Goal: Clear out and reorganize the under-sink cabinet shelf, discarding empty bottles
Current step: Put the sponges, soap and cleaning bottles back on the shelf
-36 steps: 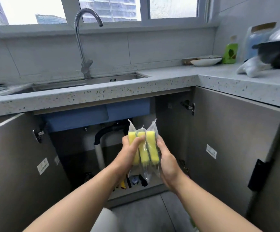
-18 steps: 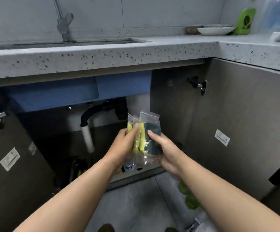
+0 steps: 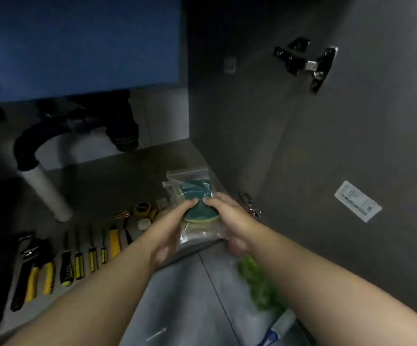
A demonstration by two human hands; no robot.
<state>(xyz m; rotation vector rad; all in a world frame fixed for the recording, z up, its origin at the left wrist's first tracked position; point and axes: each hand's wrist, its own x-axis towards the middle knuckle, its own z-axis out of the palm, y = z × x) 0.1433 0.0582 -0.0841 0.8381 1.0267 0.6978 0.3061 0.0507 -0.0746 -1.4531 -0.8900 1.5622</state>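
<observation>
I hold a clear plastic pack of sponges [image 3: 195,196], green scouring side up with a yellow edge showing, low over the right front corner of the cabinet shelf [image 3: 107,181]. My left hand [image 3: 170,226] grips its left side and my right hand [image 3: 227,216] grips its right side. Whether the pack rests on the shelf or hangs just above it is unclear. Both forearms reach in from the bottom of the view.
A row of yellow-handled tools [image 3: 77,255] lies along the shelf's front left, with a tape measure [image 3: 143,209] behind. The black drain trap and white pipe [image 3: 45,188] stand at left. The open right door [image 3: 352,171] carries hinges. Green bottles [image 3: 259,283] lie blurred on the floor.
The view has dropped from the counter and sink into the cabinet. Both hands have carried the sponge pack down and forward, turning it from upright to flat at the shelf's right front.
</observation>
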